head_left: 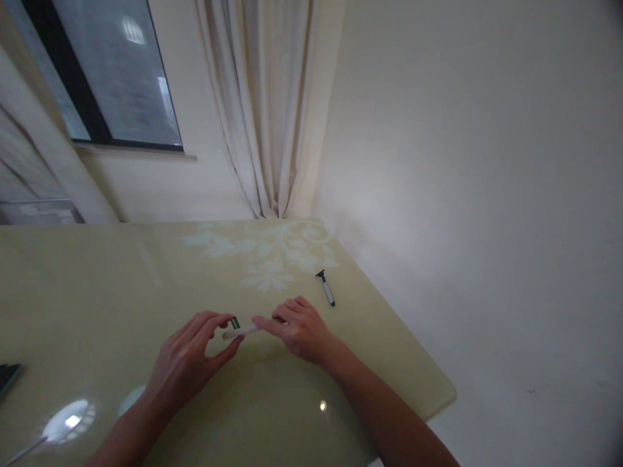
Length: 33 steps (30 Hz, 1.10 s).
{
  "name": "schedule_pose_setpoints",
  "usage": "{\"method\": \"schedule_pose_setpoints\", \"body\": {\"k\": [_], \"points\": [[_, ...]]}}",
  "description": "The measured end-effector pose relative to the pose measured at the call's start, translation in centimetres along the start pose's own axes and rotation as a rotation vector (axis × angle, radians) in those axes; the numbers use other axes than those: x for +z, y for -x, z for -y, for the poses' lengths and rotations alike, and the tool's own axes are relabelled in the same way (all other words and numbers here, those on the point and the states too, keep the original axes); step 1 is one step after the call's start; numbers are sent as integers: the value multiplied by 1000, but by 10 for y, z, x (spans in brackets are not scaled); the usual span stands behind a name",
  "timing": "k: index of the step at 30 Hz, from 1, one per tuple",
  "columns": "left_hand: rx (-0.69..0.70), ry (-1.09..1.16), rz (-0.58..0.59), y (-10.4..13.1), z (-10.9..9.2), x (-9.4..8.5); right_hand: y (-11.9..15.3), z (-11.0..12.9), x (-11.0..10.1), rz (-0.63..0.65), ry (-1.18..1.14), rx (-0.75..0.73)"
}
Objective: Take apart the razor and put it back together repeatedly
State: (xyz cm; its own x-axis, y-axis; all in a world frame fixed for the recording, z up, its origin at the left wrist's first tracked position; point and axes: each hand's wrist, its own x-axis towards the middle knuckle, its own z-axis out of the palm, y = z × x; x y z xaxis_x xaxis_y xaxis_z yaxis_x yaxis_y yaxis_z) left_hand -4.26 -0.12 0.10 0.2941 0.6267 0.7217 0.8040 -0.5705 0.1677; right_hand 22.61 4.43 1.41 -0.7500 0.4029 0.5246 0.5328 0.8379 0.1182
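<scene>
Above the pale green table, my left hand (187,358) pinches a small dark green piece (235,322) between its fingertips, at the open end of a white stick-like object (246,330). My right hand (296,327) is closed round the other end of that white object, with the index finger lying along it. The green piece stands across the white object near its left end; whether it is fixed there I cannot tell. Beyond my right hand, a razor (326,288) with a black head and grey handle lies on the table.
The table (107,279) has a white floral pattern near its far edge. A dark object (8,377) lies at the far left. A wall (462,194) runs along the right side. Curtains (265,104) and a window (121,71) are behind the table.
</scene>
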Motion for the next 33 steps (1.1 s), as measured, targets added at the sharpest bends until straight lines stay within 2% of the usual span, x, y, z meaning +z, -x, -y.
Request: {"method": "schedule_pose_setpoints", "body": {"k": [3,7,11,15,19,22,26,30,33], "points": [[-23,9,-3,-1,-1,-1,0,-1,-1,-7,2,55],[-28,9,-3,0,-1,-1,1,-4,-1,16,-27,7],[-70,23,-15,0,-1,-1,1,-5,-1,-16,-31,81],[-43,20,-15,-1,-1,-2,1,-2,-1,-10,-51,24],[-56,10,-23,-1,0,-2,1,-1,-1,-25,-45,72],[-41,6,-21,-1,-1,-3,1,-1,-1,13,-44,15],[-48,3,-29,-1,0,-2,2,-3,0,-14,-44,68],[-17,-22,-14,1,2,-1,2,-4,-1,-2,-62,9],[-16,-18,-3,2,3,-1,2,-4,-1,-12,-51,50]]}}
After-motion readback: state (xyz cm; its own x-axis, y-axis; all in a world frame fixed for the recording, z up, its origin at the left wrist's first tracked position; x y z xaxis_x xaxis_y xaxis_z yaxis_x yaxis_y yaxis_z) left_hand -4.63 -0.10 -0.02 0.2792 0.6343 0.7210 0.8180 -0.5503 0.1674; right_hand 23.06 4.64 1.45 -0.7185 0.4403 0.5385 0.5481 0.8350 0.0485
